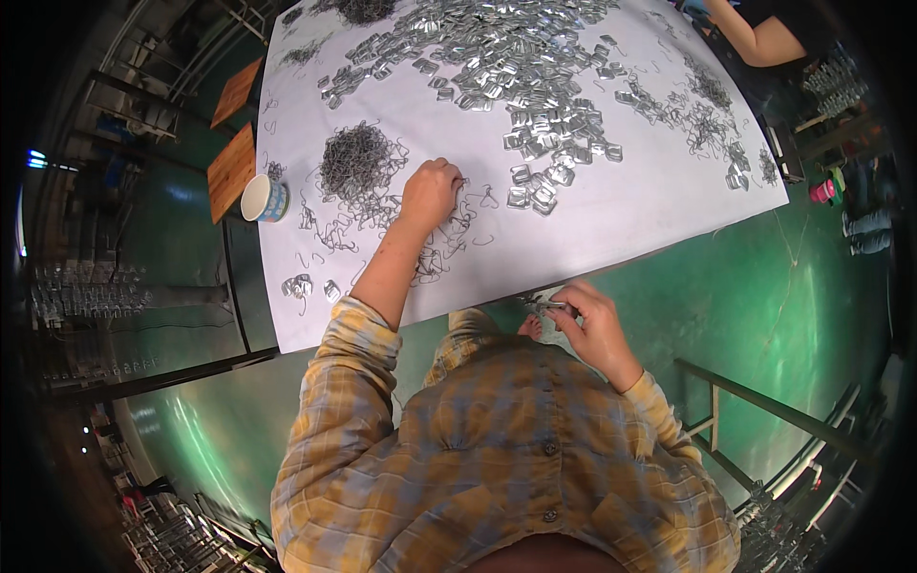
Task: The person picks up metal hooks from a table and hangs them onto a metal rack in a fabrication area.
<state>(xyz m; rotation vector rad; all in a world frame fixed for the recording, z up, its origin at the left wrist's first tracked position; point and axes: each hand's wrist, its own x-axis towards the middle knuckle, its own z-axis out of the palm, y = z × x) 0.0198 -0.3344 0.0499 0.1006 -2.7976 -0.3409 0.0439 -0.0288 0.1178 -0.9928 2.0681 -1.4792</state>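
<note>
My left hand reaches over the white-covered table, its fingers curled and pinched down among loose bent wire hooks. Whatever lies between those fingertips is mostly hidden. Just off the table's near edge, my right hand is closed, thumb against fingers, on a small metal piece; its exact form is too small to make out. A dense heap of dark wire hooks sits left of my left hand. Beyond it spreads a large pile of shiny, flat rectangular metal pieces.
A paper tub stands at the table's left edge, near wooden stools. More wire parts lie at the right. A co-worker's arm shows at the far right corner. A metal rail stands to my right.
</note>
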